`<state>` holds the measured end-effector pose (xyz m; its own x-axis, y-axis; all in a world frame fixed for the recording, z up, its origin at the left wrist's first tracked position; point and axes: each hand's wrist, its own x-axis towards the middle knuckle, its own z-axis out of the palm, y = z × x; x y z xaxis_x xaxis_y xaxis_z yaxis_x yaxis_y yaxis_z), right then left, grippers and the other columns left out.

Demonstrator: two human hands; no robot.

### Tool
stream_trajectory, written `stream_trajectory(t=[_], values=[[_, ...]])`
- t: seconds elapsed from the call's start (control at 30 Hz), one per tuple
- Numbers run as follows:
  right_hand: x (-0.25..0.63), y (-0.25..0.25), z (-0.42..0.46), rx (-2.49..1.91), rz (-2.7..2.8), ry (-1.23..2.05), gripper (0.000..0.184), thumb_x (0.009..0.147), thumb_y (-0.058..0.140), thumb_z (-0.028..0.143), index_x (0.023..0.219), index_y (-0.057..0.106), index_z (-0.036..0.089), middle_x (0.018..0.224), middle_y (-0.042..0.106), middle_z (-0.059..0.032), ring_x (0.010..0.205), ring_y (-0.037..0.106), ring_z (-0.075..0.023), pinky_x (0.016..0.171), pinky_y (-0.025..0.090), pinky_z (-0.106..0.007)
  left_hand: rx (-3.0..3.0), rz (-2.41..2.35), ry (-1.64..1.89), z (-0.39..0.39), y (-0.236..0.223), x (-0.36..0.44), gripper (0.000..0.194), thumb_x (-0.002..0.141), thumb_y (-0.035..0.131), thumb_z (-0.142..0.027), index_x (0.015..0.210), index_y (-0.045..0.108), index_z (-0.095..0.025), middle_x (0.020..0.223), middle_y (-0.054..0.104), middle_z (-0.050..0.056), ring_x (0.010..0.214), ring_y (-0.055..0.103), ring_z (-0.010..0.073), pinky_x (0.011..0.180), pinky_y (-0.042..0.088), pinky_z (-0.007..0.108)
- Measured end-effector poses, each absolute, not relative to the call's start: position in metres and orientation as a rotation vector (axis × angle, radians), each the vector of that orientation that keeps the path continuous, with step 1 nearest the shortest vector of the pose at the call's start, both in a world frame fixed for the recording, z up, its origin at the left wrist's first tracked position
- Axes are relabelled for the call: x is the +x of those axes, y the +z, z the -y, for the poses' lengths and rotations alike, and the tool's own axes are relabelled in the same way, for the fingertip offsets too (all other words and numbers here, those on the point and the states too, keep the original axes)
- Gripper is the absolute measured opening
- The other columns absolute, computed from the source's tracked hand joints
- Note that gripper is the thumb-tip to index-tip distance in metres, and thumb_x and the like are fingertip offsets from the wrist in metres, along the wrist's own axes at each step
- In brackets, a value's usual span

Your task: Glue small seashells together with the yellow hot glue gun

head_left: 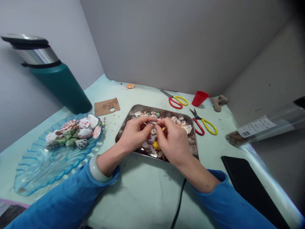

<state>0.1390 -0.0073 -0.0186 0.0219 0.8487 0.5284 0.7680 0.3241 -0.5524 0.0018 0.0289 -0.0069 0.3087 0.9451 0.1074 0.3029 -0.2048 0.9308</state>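
Both hands meet above a metal tray (137,109) filled with assorted shells (145,145) and small yellow pieces (156,145). Thumb and forefinger of my left hand (134,132) are pinched together, and so are those of my right hand (172,140). Between the fingertips sits a tiny greyish item (153,123), too small to name. To the left, a blue clear shell-shaped dish (47,175) bears several shells (84,133) and green and grey stones (71,138).
A teal bottle (63,86) stands at the left beside brown card (106,106). Two pairs of scissors (175,98) (203,122), a red cup (199,98) and a brown lump (218,102) lie right of the tray. A clear tube (269,122), black flat object (250,187) and cable (178,203) are nearer.
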Motion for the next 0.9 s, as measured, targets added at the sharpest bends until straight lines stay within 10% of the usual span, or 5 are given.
stream_trajectory(t=[0.9], values=[[0.1393, -0.0187, 0.0078, -1.437, 1.761, 0.161, 0.012, 0.087, 0.048, 0.023, 0.084, 0.057, 0.017, 0.08, 0.068, -0.0053, 0.063, 0.059, -0.0156, 0.062, 0.041, -0.029, 1.706, -1.127, 0.924, -0.0298, -0.0074, 0.0012, 0.027, 0.078, 0.054, -0.019, 0.1, 0.069, -0.013, 0.061, 0.063, 0.001, 0.051, 0.057, 0.0104, 0.047, 0.045, 0.019]])
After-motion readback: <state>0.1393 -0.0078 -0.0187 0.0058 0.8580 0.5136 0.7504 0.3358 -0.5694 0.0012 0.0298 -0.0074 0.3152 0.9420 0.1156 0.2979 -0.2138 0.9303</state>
